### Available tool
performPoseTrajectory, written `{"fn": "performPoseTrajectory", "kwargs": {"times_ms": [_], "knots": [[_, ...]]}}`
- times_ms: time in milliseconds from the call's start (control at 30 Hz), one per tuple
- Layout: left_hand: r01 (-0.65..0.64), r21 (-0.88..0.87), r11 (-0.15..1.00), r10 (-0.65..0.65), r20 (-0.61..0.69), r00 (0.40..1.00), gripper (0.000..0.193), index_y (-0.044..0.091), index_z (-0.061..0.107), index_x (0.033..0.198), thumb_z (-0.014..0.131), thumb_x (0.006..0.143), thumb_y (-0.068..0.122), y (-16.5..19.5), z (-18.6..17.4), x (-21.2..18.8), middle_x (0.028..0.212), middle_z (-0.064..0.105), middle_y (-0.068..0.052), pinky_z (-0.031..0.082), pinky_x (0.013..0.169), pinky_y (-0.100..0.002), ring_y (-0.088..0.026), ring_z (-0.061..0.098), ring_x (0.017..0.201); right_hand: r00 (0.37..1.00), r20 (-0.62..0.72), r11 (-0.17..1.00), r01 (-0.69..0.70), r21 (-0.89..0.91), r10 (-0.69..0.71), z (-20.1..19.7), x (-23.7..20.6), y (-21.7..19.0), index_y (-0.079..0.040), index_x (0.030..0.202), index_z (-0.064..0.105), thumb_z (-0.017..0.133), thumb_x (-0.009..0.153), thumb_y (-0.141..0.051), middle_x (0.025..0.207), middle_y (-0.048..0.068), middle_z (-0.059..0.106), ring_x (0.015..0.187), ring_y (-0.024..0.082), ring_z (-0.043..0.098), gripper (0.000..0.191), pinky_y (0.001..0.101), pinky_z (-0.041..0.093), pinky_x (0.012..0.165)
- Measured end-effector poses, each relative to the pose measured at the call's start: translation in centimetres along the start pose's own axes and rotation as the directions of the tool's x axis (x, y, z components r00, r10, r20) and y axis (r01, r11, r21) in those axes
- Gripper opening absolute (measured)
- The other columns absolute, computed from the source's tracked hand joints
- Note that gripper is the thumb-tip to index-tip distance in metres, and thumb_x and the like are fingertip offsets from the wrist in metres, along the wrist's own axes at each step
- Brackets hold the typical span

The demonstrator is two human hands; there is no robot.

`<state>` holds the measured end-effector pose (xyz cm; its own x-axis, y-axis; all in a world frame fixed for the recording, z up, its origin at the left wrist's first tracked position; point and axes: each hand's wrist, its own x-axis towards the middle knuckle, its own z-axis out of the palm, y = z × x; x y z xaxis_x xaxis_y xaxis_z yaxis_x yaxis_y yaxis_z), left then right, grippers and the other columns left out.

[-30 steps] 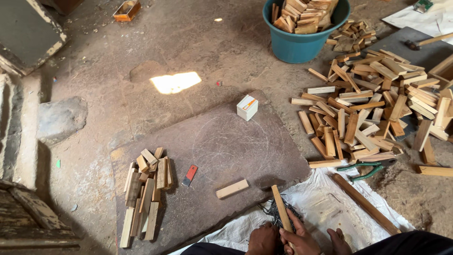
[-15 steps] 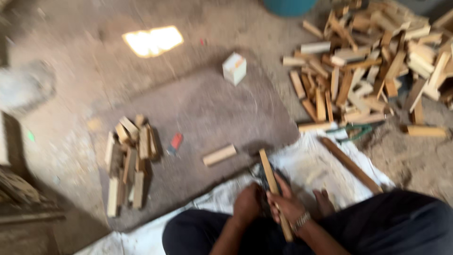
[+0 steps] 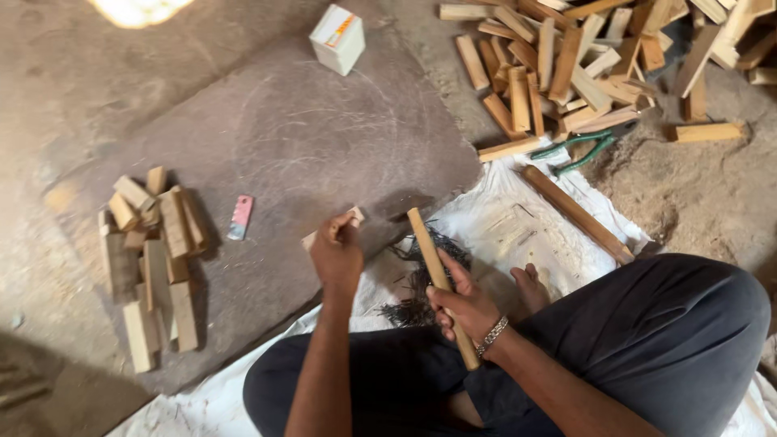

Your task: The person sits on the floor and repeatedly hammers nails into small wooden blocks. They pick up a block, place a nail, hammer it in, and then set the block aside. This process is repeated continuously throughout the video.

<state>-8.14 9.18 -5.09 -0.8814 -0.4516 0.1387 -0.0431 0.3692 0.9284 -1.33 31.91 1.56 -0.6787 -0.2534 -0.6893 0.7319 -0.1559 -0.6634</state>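
A person is seen from above, seated cross-legged on a white sack (image 3: 518, 218) spread on the floor. The left hand (image 3: 337, 252) is stretched forward with the arm nearly straight, and its fingers are closed around a small wooden block (image 3: 353, 217) lying at the near edge of the flat grey stone slab (image 3: 299, 137). The right hand (image 3: 467, 303), with a metal bracelet at the wrist, is drawn in close to the lap with the elbow bent; its grip is wrapped tightly around a long wooden stick (image 3: 437, 271), which is held tilted, its upper end pointing toward the slab's near edge. A tangle of dark fibres (image 3: 421, 283) lies on the sack beside that hand. On the slab's left part a heap of short wooden pieces (image 3: 150, 259) is stacked, with a small pink and blue object (image 3: 239, 217) just beside it. A white box (image 3: 337, 37) stands at the slab's far edge.
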Motion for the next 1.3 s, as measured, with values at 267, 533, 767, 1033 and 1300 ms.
{"fn": "performPoseTrajectory", "kwargs": {"times_ms": [267,533,767,1033,1300], "knots": [[-0.095,0.045,0.994,0.093,0.056,0.994,0.019,0.007,0.078,0.11,0.069,0.094,0.001,-0.2,-0.2,1.8,0.099,0.076,-0.013,0.056,0.077,-0.033,-0.023,0.074,0.088,0.999,-0.018,0.999,-0.032,-0.009,0.032,0.8,-0.7,-0.9,-0.03,0.162,0.023,0.065,0.09,-0.009,0.071,0.003,0.055,0.045,0.009,0.05,0.086,0.0267,0.046,0.036],[-0.143,0.03,0.989,0.142,0.03,0.989,0.012,0.006,0.075,0.107,0.073,0.096,0.003,-0.3,0.1,1.4,0.104,0.077,-0.011,0.058,0.079,-0.031,-0.021,0.074,0.095,0.999,-0.01,0.999,-0.03,-0.024,0.03,1.1,-1.3,-1.5,-0.025,0.163,0.021,0.065,0.091,-0.01,0.071,0.003,0.055,0.046,0.007,0.051,0.085,0.0251,0.046,0.036],[-0.164,0.106,0.981,0.162,0.03,0.986,0.012,0.008,0.076,0.105,0.074,0.095,0.003,-0.3,0.1,1.6,0.103,0.077,-0.009,0.058,0.078,-0.031,-0.021,0.073,0.093,0.999,-0.02,0.999,-0.034,-0.038,0.033,1.1,-1.2,-1.5,-0.026,0.163,0.022,0.064,0.091,-0.01,0.072,0.003,0.056,0.046,0.007,0.051,0.085,0.0251,0.046,0.036],[-0.225,0.159,0.961,0.225,0.017,0.974,0.016,0.012,0.077,0.104,0.077,0.09,0.003,-0.3,0.4,1.3,0.105,0.077,-0.006,0.058,0.082,-0.034,-0.021,0.072,0.098,1.0,-0.03,0.998,-0.01,-0.067,0.008,1.3,-1.2,-1.4,-0.029,0.163,0.023,0.066,0.089,-0.011,0.07,0.003,0.054,0.046,0.006,0.049,0.088,0.0246,0.046,0.035],[-0.231,0.121,0.965,0.231,0.017,0.973,0.03,0.014,0.076,0.11,0.079,0.083,0.001,-0.6,0.1,1.8,0.102,0.078,-0.006,0.057,0.086,-0.037,-0.024,0.072,0.097,0.584,0.348,0.103,0.601,-0.793,-0.733,2.1,-2.0,-2.5,-0.012,0.157,0.039,0.07,0.095,-0.016,0.138,0.024,0.065,0.116,0.038,0.07,0.07,0.0423,0.062,0.086]]}}
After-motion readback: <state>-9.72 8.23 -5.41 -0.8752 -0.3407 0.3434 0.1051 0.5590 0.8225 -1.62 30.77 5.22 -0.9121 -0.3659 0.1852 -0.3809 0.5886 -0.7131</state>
